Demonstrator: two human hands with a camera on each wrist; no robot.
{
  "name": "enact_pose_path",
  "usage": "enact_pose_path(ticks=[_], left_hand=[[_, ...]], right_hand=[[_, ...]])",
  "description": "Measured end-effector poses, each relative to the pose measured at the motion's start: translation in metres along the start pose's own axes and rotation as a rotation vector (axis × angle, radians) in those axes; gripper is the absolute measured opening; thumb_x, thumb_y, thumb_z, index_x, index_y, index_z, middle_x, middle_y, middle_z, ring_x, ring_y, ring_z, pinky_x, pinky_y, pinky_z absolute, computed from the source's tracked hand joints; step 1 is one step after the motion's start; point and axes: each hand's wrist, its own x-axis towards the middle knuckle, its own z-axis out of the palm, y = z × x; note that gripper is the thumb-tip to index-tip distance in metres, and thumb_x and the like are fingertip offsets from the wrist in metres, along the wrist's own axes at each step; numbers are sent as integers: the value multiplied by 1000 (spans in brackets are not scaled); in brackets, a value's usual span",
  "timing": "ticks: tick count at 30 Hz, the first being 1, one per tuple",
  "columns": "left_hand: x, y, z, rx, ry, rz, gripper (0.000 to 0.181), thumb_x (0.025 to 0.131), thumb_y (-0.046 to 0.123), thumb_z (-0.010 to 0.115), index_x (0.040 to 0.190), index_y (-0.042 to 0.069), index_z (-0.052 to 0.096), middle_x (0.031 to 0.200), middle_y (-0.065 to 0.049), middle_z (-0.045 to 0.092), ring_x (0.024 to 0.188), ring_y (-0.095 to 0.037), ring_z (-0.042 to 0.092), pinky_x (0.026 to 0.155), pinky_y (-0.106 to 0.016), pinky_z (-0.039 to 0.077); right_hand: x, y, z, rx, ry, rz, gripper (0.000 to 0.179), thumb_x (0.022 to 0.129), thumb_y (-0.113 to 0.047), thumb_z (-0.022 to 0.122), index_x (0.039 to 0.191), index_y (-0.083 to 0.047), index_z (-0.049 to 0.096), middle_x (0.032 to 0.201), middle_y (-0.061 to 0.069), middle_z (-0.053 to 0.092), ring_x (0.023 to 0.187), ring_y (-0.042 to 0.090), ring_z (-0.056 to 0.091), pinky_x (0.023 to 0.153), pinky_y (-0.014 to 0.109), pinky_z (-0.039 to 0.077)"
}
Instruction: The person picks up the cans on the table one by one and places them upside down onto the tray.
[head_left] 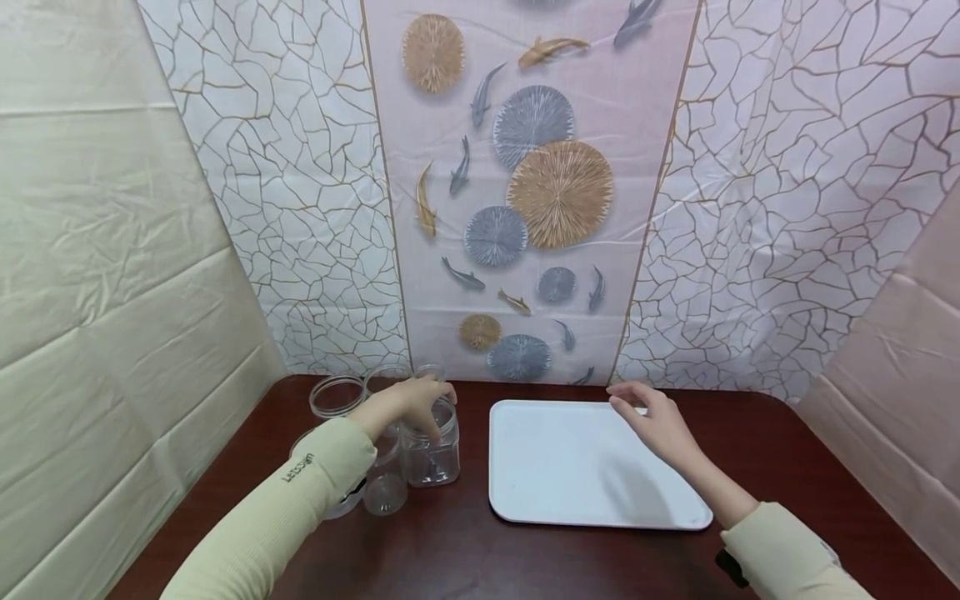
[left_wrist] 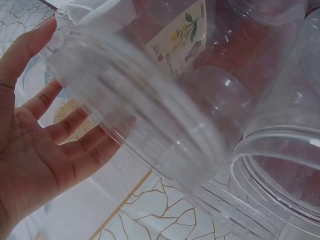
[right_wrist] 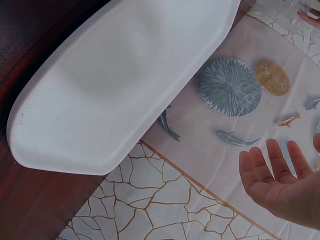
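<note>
In the head view, my left hand (head_left: 415, 402) is over the mouth of a clear, squarish plastic jar (head_left: 432, 461). Its thumb comes down on the near side, its fingers spread toward the far side. The left wrist view has the left hand (left_wrist: 55, 135) with fingers apart beside clear jar rims; a blurred ribbed rim (left_wrist: 140, 100) crosses in front of the fingertips, and firm contact is not visible. My right hand (head_left: 660, 425), holding nothing, hovers above the far right part of a white tray (head_left: 555, 467). Loosely bent fingers show on the right hand (right_wrist: 282, 185).
Several clear jars crowd the table's left side, including a tall one with an open rim (head_left: 337, 397) and a small one (head_left: 386, 495) in front. A label (left_wrist: 177, 37) with a flower shows on one. Patterned cloth (head_left: 517, 208) hangs behind the dark table (head_left: 480, 558).
</note>
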Motion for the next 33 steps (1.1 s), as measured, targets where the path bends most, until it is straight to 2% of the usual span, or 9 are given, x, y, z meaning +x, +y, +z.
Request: enact_pose_path(ticks=[8, 13, 20, 26, 33], left_hand=[[0, 0, 0, -11, 17, 9, 62, 62, 22, 85, 117, 17, 57, 126, -12, 52, 112, -32, 55, 91, -48, 46], [0, 1, -1, 11, 71, 13, 64, 62, 25, 84, 120, 19, 57, 125, -9, 54, 109, -29, 57, 91, -47, 47], [-7, 6, -8, 2, 162, 90, 64, 64, 27, 83, 122, 15, 59, 120, -11, 59, 111, -28, 57, 93, -47, 47], [-13, 4, -9, -5, 225, 123, 64, 64, 29, 83, 122, 16, 58, 124, -12, 57, 113, -29, 56, 93, -48, 46], [-14, -1, -5, -66, 306, 131, 67, 66, 33, 83, 125, 16, 56, 127, -14, 56, 114, -31, 56, 95, -50, 45]], right_hand=[[-2, 0, 4, -4, -8, 6, 29, 96, -20, 53, 114, 2, 61, 106, 19, 67, 100, 36, 61, 82, 48, 50], [-2, -1, 3, -2, -10, -2, 29, 96, -18, 53, 113, 3, 62, 105, 19, 67, 100, 37, 61, 81, 48, 50], [1, -3, 3, 3, -21, 5, 30, 97, -21, 52, 114, 2, 61, 108, 20, 67, 103, 38, 60, 82, 49, 50], [2, -6, 3, 5, -13, -3, 29, 97, -19, 53, 113, 3, 62, 108, 20, 67, 101, 37, 61, 81, 49, 50], [1, -9, 2, 19, -19, -6, 29, 97, -21, 52, 114, 1, 62, 110, 20, 66, 103, 37, 61, 82, 49, 50]])
